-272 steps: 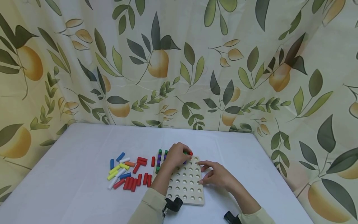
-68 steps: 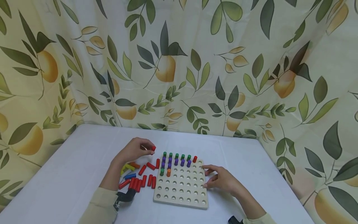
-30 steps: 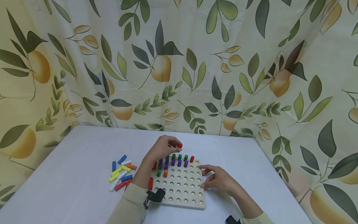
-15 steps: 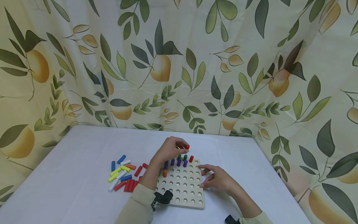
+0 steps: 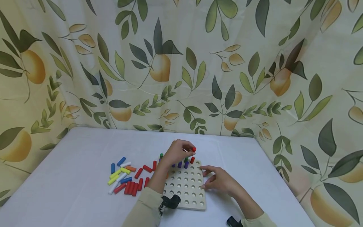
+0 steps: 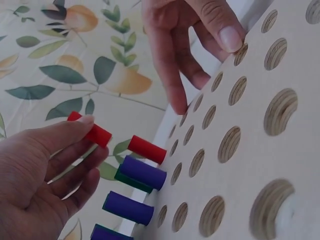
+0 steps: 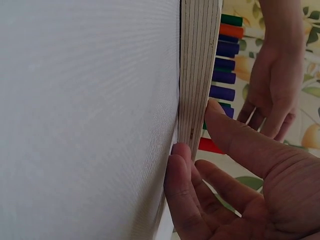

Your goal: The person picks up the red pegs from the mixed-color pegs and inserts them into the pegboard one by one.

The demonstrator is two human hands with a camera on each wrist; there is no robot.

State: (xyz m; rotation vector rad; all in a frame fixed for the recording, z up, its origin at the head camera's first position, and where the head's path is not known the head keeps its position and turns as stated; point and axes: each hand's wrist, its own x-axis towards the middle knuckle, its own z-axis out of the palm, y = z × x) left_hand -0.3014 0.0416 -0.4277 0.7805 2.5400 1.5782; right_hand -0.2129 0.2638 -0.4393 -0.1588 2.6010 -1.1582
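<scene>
my left hand [image 5: 176,152] pinches a red peg [image 6: 102,135] in the air near the far edge of the pegboard [image 5: 190,206], apart from the standing red peg [image 5: 192,160]; 1 open hole [image 5: 198,163] separates that one from the right edge, which my loosely spread right hand [image 5: 219,180] touches. loose pegs [image 5: 131,188] lie beyond the left edge

Pale wooden board [image 7: 199,65] with layered edge, smooth matt pegs [image 6: 147,149], white woven tablecloth [image 5: 85,164], creased printed cloth backdrop [image 5: 187,34]
</scene>
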